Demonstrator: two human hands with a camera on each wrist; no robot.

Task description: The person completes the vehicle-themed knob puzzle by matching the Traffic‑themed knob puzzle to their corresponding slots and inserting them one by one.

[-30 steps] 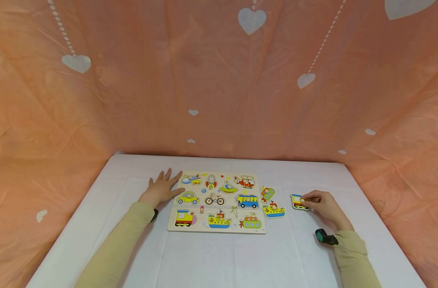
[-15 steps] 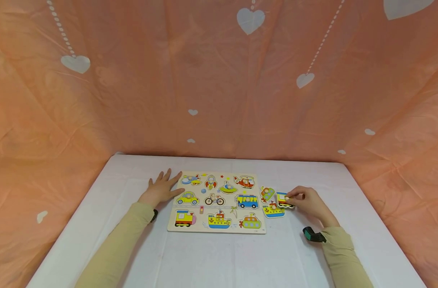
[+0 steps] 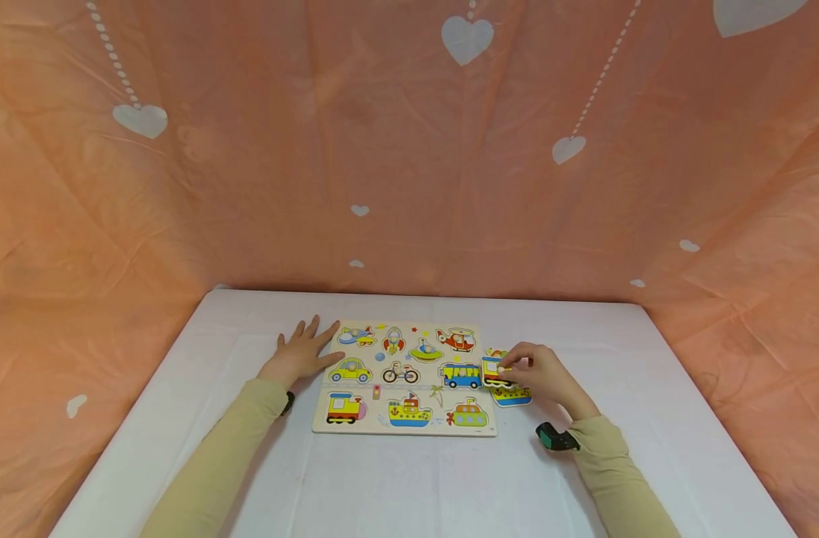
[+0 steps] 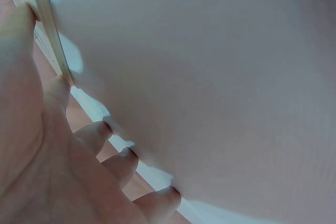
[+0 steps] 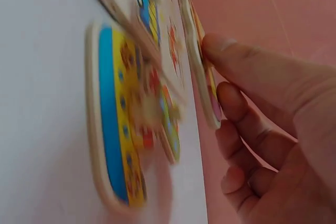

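Observation:
My right hand (image 3: 544, 373) pinches the knob of a yellow, red and blue train puzzle piece (image 3: 492, 370), held above the table at the board's right edge. In the right wrist view the train piece (image 5: 195, 56) is seen edge-on, raised off the surface. Beneath it lie a boat piece (image 3: 512, 398) and a green-orange submarine piece (image 3: 495, 352), both partly covered. My left hand (image 3: 298, 357) has its fingers spread, with thumb and index finger touching the left edge of the wooden puzzle board (image 3: 376, 417). The board's bottom row has train, boat and submarine pictures.
Vehicle pieces with knobs, such as the bus (image 3: 461, 376) and car (image 3: 351, 370), sit in the board's upper rows. A white cloth covers the table (image 3: 409, 486). An orange curtain (image 3: 409, 187) with hearts hangs behind it and at both sides.
My right hand has carried the train piece leftward from the table's right side, over the boat and submarine pieces, to the board's edge. My left hand has stayed in place.

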